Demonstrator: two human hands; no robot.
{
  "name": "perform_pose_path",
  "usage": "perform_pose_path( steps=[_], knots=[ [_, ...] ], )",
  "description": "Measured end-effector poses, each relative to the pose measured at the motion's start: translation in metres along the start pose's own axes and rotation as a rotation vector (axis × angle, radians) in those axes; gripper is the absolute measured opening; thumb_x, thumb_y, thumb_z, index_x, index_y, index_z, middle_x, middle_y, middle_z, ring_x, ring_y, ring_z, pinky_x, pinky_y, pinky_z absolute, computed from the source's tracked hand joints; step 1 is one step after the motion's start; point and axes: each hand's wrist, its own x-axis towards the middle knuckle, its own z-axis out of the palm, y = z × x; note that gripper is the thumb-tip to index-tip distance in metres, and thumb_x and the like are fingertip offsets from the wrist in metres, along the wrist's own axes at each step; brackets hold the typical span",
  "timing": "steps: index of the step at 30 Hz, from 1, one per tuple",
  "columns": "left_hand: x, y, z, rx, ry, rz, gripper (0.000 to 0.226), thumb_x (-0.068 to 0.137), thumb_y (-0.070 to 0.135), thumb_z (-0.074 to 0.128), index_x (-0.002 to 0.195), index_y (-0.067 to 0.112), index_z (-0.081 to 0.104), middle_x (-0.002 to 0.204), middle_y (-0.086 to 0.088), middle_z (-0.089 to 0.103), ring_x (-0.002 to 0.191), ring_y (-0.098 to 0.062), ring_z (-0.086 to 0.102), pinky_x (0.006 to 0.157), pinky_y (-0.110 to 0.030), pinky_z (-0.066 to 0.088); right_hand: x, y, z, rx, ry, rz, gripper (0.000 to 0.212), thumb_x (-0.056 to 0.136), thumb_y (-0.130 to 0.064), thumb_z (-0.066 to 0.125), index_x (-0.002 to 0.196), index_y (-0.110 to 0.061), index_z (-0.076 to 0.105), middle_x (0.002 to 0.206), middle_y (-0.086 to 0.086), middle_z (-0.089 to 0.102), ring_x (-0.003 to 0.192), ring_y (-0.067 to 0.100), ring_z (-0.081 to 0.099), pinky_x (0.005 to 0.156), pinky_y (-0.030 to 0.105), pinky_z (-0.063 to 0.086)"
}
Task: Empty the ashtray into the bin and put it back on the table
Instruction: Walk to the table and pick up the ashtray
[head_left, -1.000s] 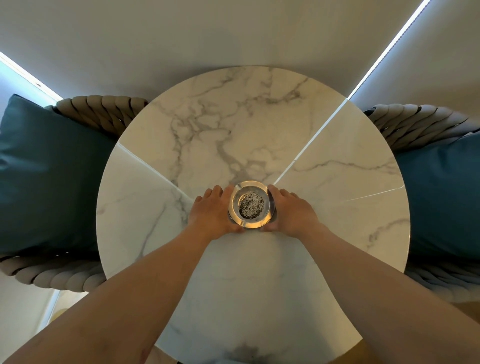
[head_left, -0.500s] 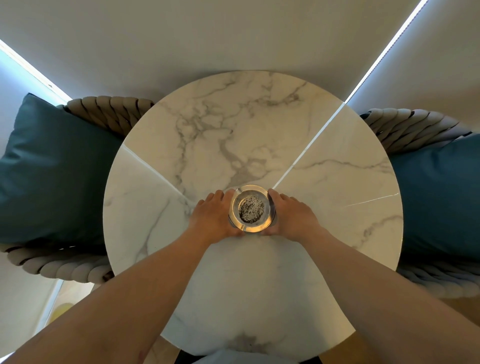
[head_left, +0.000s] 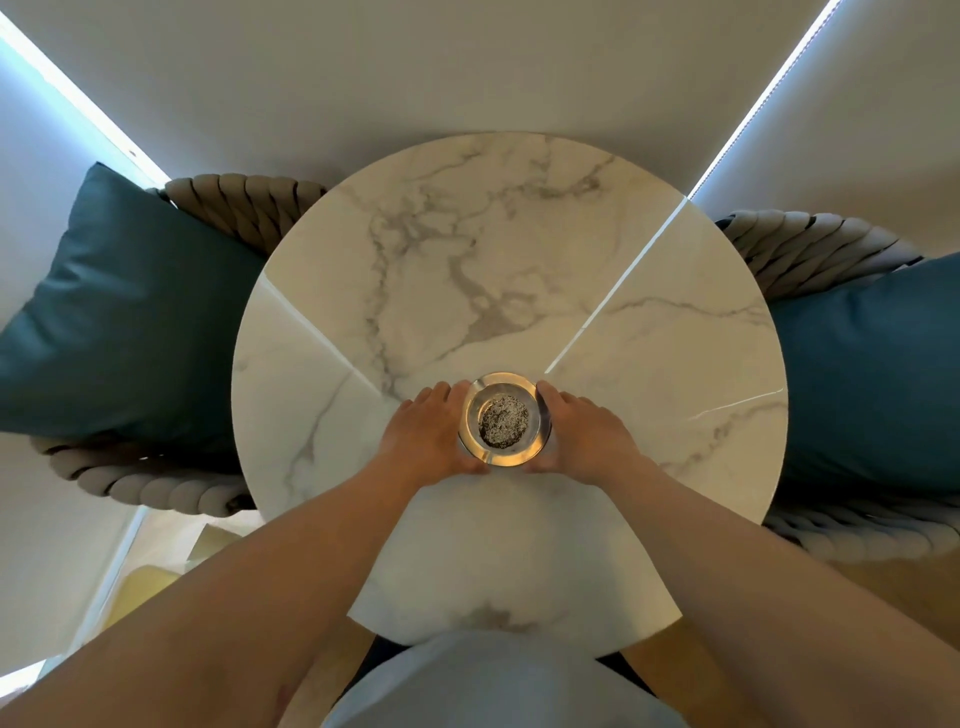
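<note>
Nearest the camera, a pale garment (head_left: 498, 680) fills the bottom edge at 6 o'clock, and both bare forearms reach forward from it over the round marble table (head_left: 675, 364). The left hand (head_left: 426, 434) and the right hand (head_left: 584, 434) meet around the ashtray (head_left: 504, 418), which sits just below the table's centre. Each hand is curled partway, fingers along the ashtray's side and thumb at its near rim, so the two cup it from 9 o'clock and 3 o'clock. Whether the ashtray rests on the marble or is lifted clear cannot be told. It is clear glass with a grey speckled heap of ash (head_left: 503, 421) in its bowl (the rim glows amber). Farther out, a teal cushion (head_left: 124, 322) lies on a woven chair at 9 o'clock, and another teal cushion (head_left: 878, 374) at 3 o'clock.
</note>
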Motion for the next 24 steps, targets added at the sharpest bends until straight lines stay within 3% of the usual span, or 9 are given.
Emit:
perform_pose_path(
  steps=[24],
  knots=[
    [-0.08,0.01,0.038,-0.063,-0.025,-0.072,0.106,0.053,0.068,0.079,0.137,0.025,0.03,0.12,0.002,0.054,0.11,-0.021,0.053,0.089,-0.038,0.044,-0.062,-0.005,0.036,-0.022,-0.033,-0.108,0.111,0.059,-0.065,0.082,0.146,-0.021,0.028,0.123,0.001,0.062,0.108,0.027,0.059,0.083,0.039,0.05]
  ],
)
